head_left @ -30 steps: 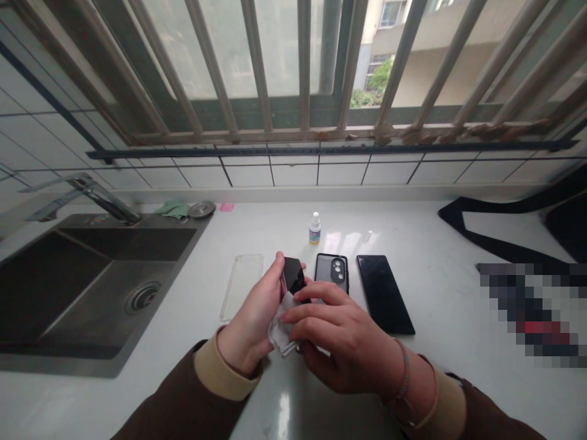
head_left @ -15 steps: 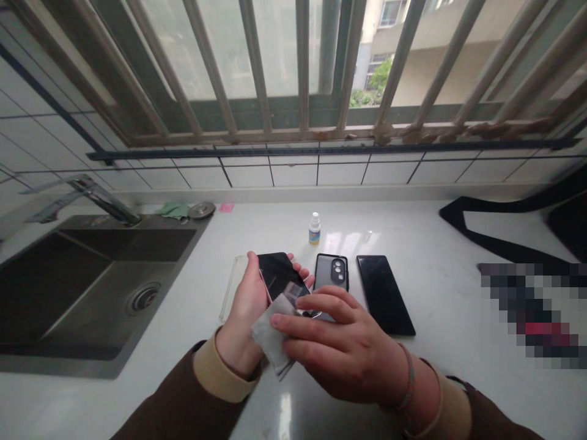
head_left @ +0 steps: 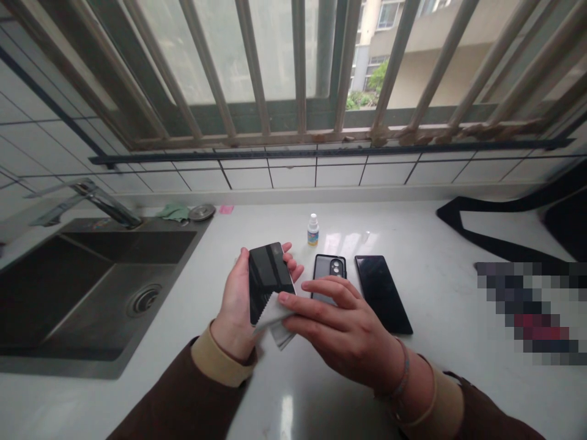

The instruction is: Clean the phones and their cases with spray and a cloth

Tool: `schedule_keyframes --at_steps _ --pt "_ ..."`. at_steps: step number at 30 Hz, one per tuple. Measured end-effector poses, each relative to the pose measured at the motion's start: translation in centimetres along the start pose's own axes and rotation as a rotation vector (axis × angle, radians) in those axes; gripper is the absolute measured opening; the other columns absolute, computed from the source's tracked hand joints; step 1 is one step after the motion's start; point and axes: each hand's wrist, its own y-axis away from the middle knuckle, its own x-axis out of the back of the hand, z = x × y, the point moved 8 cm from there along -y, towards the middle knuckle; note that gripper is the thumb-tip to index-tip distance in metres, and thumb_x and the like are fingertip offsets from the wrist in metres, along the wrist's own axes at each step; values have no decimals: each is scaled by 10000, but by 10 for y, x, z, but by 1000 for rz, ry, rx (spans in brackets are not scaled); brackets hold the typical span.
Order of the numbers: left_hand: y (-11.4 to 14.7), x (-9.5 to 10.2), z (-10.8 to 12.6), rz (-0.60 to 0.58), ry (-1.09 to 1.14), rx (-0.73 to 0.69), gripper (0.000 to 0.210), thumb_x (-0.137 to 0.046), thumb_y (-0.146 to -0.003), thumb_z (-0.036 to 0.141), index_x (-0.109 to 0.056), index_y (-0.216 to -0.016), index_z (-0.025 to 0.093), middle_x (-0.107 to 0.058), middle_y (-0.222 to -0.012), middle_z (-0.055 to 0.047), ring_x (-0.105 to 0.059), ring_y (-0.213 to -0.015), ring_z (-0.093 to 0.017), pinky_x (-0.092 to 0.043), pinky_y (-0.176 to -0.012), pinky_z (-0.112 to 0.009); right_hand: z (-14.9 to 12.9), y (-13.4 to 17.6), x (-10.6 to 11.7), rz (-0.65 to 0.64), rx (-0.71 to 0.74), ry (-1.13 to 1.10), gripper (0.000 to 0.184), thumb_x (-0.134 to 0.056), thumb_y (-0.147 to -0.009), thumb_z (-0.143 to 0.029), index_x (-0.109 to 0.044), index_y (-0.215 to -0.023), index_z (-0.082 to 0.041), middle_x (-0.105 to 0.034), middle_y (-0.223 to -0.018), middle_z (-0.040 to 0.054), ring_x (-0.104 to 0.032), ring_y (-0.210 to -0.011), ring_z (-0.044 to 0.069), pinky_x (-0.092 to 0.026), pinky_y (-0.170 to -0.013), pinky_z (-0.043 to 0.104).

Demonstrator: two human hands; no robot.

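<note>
A dark-screened smartphone [head_left: 268, 269] rests in my left hand [head_left: 236, 299], screen up, with the thumb along one edge and the fingertips showing past the other. My right hand [head_left: 346, 324] pinches a folded grey cleaning cloth [head_left: 277, 318], whose zigzag edge lies over the lower part of the screen. Just beyond the right hand is a black-rimmed phone case [head_left: 323, 266] with a camera cutout, partly covered by the fingers. To its right a black tablet or large phone [head_left: 383, 290] lies flat. A small white bottle [head_left: 313, 231] with a coloured label stands upright behind them.
A sink [head_left: 114, 299] with a faucet [head_left: 101, 201] is set into the white counter at left. A green cloth [head_left: 174, 212], a metal drain cover [head_left: 202, 212] and a pink slip [head_left: 226, 209] lie behind it. Black straps [head_left: 495, 205] spread at right, beside a blurred-out patch.
The phone has turned more upright and shifted slightly left in my left hand. The right hand's cloth has moved a little up, its zigzag edge now lying across the phone's lower end.
</note>
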Motion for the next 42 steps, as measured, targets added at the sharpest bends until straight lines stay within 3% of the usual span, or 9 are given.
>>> schedule_keyframes --at_steps 5,9,12,15,22,28,32,36,42 --pt "-1 -1 13 -24 38 -56 674 -327 -1146 482 -629 -1422 -53 -773 -934 -182 -789 -801 -216 -686 -864 -368 16 1 3 23 -110 10 336 -641 -1013 -41 -724 -1276 -232 -743 -1461 8 -613 -1321 277 -510 -1123 465" --pt "-3 3 25 59 -45 -128 669 -289 -1154 495 -674 -1368 -9 -815 -1056 -201 -813 -867 -234 -686 -827 -345 21 1 10 114 -168 -122 306 -631 -990 -21 -689 -1248 -177 -791 -1303 102 -662 -1172 268 -554 -1043 465" --pt "-9 8 28 90 -154 -110 691 -275 -1151 511 -707 -1295 -8 -823 -1097 -214 -812 -828 -232 -676 -737 -314 11 -1 10 122 -111 -363 241 -583 -950 -46 -655 -1147 -167 -776 -985 78 -637 -851 209 -549 -800 385" --pt "-13 13 25 77 -221 -60 684 -302 -1140 536 -707 -1289 6 -820 -1127 -235 -802 -757 -218 -654 -660 -295 0 -2 -4 -23 -87 -507 179 -559 -882 -101 -617 -1020 -199 -664 -802 17 -527 -691 177 -446 -656 342" --pt "-14 9 23 15 -333 -62 530 -360 -1117 471 -556 -1522 192 -828 -1111 -215 -805 -733 -261 -625 -608 -344 2 7 -47 -404 -229 -471 105 -556 -926 -154 -603 -1001 -210 -673 -992 48 -597 -824 180 -477 -728 306" --pt "-16 17 22 147 -460 -128 517 -403 -1082 439 -743 -1182 63 -822 -1001 -204 -761 -709 -232 -607 -641 -322 9 11 -57 -481 -394 -512 83 -576 -950 -146 -594 -992 -215 -633 -1030 38 -590 -821 161 -475 -740 285" --pt "-18 20 31 162 -640 -279 441 -584 -1004 533 -756 -1026 127 -780 -928 -101 -684 -692 -179 -557 -651 -281 8 12 -60 -516 -421 -543 107 -593 -937 -131 -599 -1005 -213 -604 -1138 52 -588 -836 147 -482 -757 275" --pt "-16 17 37 142 -873 -430 430 -766 -886 539 -681 -1179 236 -712 -947 -7 -661 -786 -174 -518 -674 -259 7 15 -63 -554 -427 -490 88 -575 -959 -145 -610 -1010 -209 -586 -1141 57 -571 -814 145 -476 -745 286" --pt "-16 17 35 159 -1260 -429 677 -866 -802 549 -571 -1323 231 -703 -1171 -86 -702 -996 -262 -563 -837 -377 6 16 -67 -586 -454 -450 86 -569 -965 -143 -634 -979 -197 -595 -1133 67 -590 -827 156 -514 -757 309"
